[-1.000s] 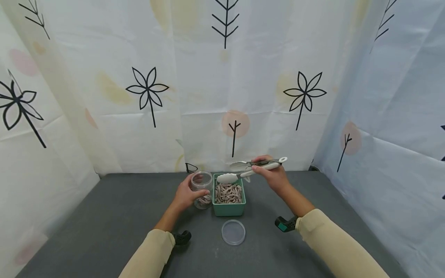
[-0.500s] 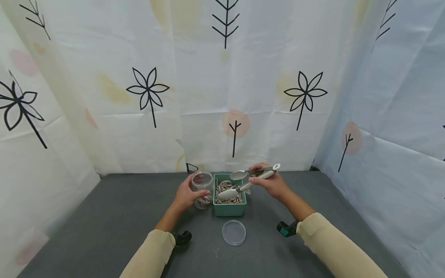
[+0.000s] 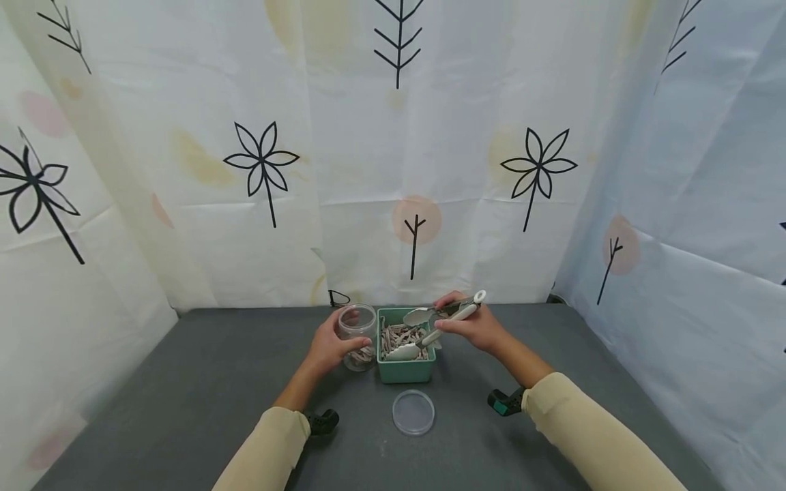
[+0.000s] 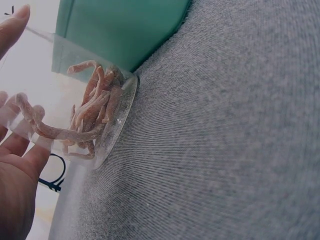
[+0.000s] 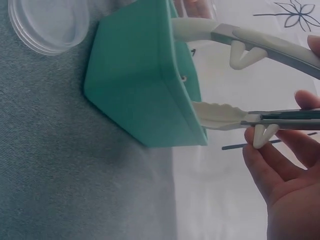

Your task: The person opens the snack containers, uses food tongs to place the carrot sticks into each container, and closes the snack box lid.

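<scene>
My left hand [image 3: 328,344] grips a clear jar [image 3: 358,322] that stands without a lid on the table, left of a green box. Through its wall the left wrist view shows several pale brown, twisted dried strips [image 4: 92,107] at the bottom. The green box [image 3: 405,372] is filled with more of these strips [image 3: 400,335]. With my right hand [image 3: 475,327] I hold white and grey tongs [image 3: 457,314] by both arms. Their tips are spread apart and reach inside the box, one near its front wall and the other toward the back.
A round clear lid [image 3: 413,412] lies on the dark grey table [image 3: 245,402], in front of the green box. Behind the table hangs a white curtain [image 3: 356,170] with plant drawings, and similar cloth closes off both sides.
My right hand has lowered the tongs from above the box down into it, and they have tilted more steeply. The left hand and jar have stayed in place.
</scene>
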Motion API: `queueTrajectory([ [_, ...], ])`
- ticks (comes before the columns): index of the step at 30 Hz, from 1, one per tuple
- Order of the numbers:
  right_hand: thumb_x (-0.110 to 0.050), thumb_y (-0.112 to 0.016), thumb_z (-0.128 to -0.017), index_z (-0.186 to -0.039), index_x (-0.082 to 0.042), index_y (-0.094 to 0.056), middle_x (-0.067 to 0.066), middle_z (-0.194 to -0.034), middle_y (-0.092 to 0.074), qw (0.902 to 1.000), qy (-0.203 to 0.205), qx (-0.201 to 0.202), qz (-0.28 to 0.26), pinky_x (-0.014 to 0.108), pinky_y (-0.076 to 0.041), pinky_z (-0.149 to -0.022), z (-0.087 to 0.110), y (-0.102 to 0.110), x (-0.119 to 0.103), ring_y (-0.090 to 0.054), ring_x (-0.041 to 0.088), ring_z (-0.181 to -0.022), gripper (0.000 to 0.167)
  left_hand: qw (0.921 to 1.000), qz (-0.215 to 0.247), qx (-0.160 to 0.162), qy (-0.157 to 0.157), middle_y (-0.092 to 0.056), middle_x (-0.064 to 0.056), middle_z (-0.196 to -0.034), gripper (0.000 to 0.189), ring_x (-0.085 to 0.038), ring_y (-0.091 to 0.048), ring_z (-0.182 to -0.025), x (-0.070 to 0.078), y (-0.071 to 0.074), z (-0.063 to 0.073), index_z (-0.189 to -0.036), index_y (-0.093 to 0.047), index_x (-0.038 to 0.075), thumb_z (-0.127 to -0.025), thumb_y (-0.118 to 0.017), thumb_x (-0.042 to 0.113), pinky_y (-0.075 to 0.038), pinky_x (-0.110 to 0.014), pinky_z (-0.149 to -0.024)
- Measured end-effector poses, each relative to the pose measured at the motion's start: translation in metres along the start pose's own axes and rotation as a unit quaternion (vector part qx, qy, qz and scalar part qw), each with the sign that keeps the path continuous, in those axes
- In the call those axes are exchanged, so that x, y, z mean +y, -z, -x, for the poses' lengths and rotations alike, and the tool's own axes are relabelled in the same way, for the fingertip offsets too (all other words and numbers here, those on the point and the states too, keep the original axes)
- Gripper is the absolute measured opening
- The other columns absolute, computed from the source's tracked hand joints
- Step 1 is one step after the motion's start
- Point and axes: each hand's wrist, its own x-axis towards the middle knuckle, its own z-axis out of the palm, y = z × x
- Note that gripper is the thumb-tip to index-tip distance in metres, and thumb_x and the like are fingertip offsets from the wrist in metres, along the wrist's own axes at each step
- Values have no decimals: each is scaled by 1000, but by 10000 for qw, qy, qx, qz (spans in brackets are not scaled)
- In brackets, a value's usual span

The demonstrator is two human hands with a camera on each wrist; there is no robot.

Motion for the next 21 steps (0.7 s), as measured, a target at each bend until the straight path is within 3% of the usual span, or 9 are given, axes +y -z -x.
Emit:
queueTrajectory([
  [6,8,-67,-86,-113,16,-53,35,-127,-48,9999,-93,-97,51,26,-48,-83,-1,-1,1,-51,48,-114,31,10000,19,-2,-64,-55,-20,-133,80,-33,-53,-121,-2,-2,1,-144,-43,6,-77,-85,18,-45,-49,-93],
  [11,8,-69,-85,-113,13,-57,33,-124,-52,9991,-229,-152,318,32,-50,-72,-5,-5,4,-59,35,-86,31,9999,82,-68,-68,-55,-18,-133,80,-32,-53,-122,-3,-3,0,-144,-43,6,-77,-85,17,-45,-49,-93],
  [15,1,-72,-86,-111,8,-62,30,-120,-56,9981,-347,6,518,31,-47,-65,-10,-7,3,-53,19,-66,28,9997,234,-48,-112,-55,-19,-134,79,-33,-51,-123,-3,-2,-1,-143,-44,7,-76,-85,14,-43,-53,-94],
  [21,-4,-73,-87,-108,9,-63,24,-101,-61,9970,-454,160,600,30,-45,-59,-12,-10,3,-45,13,-56,26,9999,83,-34,-73,-55,-19,-133,79,-34,-53,-120,-3,0,0,-143,-43,8,-77,-85,17,-45,-51,-92],
])
